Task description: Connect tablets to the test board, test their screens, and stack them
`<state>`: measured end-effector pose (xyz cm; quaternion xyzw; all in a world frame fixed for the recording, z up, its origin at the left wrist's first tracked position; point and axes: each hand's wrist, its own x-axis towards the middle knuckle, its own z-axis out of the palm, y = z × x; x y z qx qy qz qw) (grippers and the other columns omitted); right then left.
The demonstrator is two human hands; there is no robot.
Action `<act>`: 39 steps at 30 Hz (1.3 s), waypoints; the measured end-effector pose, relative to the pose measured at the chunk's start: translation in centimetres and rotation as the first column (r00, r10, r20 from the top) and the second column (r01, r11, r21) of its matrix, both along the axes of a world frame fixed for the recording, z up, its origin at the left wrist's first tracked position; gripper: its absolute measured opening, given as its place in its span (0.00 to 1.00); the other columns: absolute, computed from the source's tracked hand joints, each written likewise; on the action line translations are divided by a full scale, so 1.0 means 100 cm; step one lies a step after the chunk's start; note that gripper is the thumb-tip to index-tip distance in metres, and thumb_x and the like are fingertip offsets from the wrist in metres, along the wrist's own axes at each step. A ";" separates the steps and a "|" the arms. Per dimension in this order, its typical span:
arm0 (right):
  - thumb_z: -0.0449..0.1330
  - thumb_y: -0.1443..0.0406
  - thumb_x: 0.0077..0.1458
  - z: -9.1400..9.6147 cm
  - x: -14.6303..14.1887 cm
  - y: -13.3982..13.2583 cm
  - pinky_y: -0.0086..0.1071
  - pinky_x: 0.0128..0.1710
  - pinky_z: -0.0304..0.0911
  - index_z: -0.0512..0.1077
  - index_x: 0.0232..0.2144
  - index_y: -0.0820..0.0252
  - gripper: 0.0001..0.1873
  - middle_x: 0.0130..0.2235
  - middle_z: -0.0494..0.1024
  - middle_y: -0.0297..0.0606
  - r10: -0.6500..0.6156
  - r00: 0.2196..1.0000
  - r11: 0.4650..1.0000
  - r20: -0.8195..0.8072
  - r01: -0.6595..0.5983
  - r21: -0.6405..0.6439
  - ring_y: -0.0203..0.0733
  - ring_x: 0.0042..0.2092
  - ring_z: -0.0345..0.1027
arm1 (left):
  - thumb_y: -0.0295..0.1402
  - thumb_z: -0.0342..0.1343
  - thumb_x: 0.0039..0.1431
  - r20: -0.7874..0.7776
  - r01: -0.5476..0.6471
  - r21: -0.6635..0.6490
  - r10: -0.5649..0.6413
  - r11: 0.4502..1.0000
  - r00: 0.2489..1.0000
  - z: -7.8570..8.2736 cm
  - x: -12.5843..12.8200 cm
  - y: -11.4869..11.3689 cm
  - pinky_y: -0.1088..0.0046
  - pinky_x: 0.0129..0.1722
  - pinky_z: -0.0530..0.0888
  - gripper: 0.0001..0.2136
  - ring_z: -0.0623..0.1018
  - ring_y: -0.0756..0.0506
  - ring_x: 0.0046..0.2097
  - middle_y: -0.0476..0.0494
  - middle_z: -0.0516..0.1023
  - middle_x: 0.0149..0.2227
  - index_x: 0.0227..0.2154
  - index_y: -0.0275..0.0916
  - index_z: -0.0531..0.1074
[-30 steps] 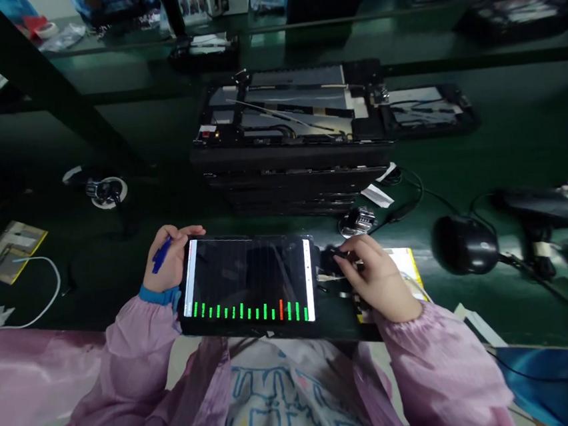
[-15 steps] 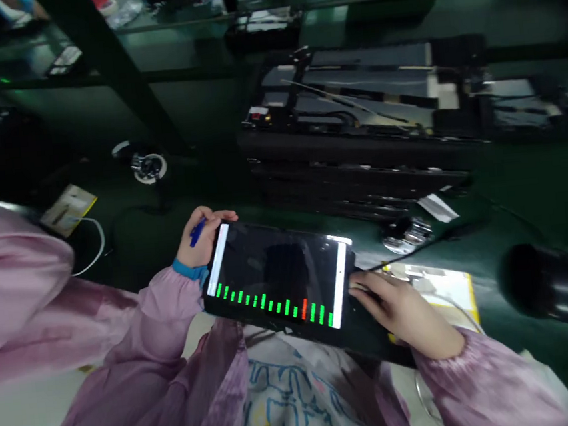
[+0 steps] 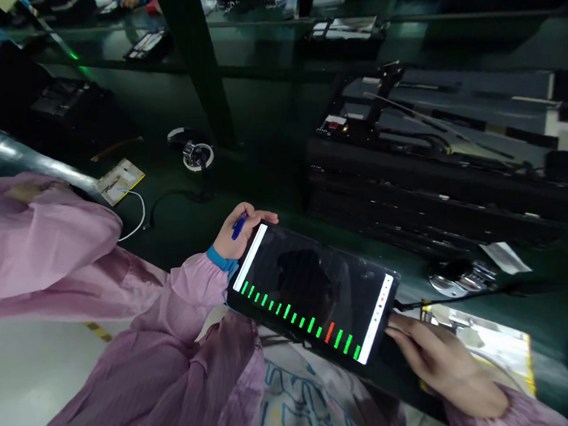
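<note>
A tablet (image 3: 314, 273) with a lit screen is held tilted above my lap, showing a row of green bars with one red bar along its near side and white strips at both ends. My left hand (image 3: 245, 230) grips its left end, fingers at the far corner. A blue pen-like piece (image 3: 239, 225) is tucked in that same hand, and a blue band (image 3: 222, 259) circles the wrist. My right hand (image 3: 441, 358) is closed at the tablet's right edge, its fingertips partly hidden. A black cable (image 3: 423, 303) ends at this edge, just beyond the fingers.
Stacked black device panels (image 3: 433, 152) stand at the back right. Chrome parts (image 3: 463, 276) and a yellow-edged card (image 3: 496, 333) lie right. A white cable (image 3: 141, 213) and a ring-shaped metal fitting (image 3: 198, 155) are left. A co-worker's pink sleeve (image 3: 40, 243) reaches in from the left.
The view has turned left, so everything appears farther right. The tablet slopes more steeply down to the right, and small icons now show on its right white strip. Both hands stay at the tablet.
</note>
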<state>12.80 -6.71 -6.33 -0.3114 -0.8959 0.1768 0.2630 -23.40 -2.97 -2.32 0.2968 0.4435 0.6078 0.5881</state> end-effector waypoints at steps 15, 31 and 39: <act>0.54 0.61 0.60 0.028 0.009 0.036 0.53 0.45 0.65 0.61 0.57 0.61 0.23 0.43 0.73 0.57 -0.594 0.799 0.802 0.095 0.580 0.145 0.64 0.49 0.68 | 0.29 0.63 0.50 -0.047 -0.040 -0.027 0.038 0.999 0.998 0.000 -0.002 0.002 0.67 0.39 0.74 0.15 0.80 0.44 0.40 0.43 0.81 0.34 0.28 0.39 0.58; 0.56 0.64 0.57 0.020 0.001 0.025 0.34 0.31 0.67 0.76 0.37 0.59 0.10 0.33 0.80 0.41 -0.267 0.875 0.916 0.403 0.360 -0.175 0.43 0.30 0.74 | 0.25 0.59 0.53 -0.146 -0.095 -0.061 0.085 0.994 0.986 0.009 0.001 0.014 0.64 0.43 0.76 0.10 0.80 0.43 0.40 0.41 0.81 0.34 0.27 0.39 0.61; 0.57 0.62 0.57 0.038 0.003 0.013 0.30 0.28 0.70 0.76 0.38 0.57 0.09 0.33 0.81 0.38 -0.370 0.929 0.864 0.016 0.351 -0.362 0.39 0.30 0.75 | 0.26 0.60 0.51 -0.191 -0.090 -0.085 0.072 0.992 0.979 0.010 0.000 0.018 0.65 0.42 0.77 0.11 0.80 0.43 0.40 0.43 0.81 0.34 0.26 0.41 0.61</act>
